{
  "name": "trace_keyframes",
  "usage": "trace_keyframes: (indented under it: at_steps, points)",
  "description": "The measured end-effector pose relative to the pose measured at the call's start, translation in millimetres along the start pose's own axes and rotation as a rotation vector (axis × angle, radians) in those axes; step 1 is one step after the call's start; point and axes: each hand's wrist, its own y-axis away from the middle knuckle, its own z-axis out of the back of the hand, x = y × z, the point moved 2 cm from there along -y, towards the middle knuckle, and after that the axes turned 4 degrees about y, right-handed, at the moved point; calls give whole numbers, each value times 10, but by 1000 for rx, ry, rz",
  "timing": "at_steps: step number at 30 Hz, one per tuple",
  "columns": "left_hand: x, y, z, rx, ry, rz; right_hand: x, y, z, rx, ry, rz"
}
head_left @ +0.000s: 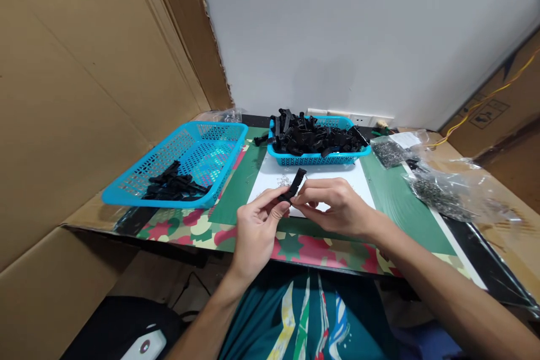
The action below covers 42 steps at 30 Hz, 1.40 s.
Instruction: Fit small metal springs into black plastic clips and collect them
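Observation:
My left hand [255, 230] pinches the lower end of a small black plastic part [295, 183] over the white sheet [270, 177]. My right hand [337, 208] meets it from the right, its fingers pressed together at the same part's base. Whether the right fingers also hold something tiny I cannot make out. A blue basket [320, 158] heaped with black parts stands just behind my hands. A second blue basket [189, 149] at the left, tilted, holds a few black parts in its near corner. A small scatter of tiny metal pieces [283, 181] lies on the white sheet.
Clear bags of small metal pieces [439, 194] lie at the right, with another bag [388, 152] beside the heaped basket. Cardboard panels [84, 95] wall in the left side; a cardboard box [498, 112] stands at the right. A green mat [392, 202] covers the table.

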Motion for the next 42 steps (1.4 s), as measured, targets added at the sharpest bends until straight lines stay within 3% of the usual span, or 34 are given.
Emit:
trace_keyframes:
  at_steps: [9,16,36,42]
  points:
    - [24,16,17,-45,60,3,50,-11,26,-22,-174,-75]
    - [20,23,21,-28,70,14,46,-6,38,-103,-169,-91]
    - [26,34,20,-6,49,-27,30,6,5,-36,-107,-26]
    - [14,23,21,23,20,20,30,-27,15,50,-167,-111]
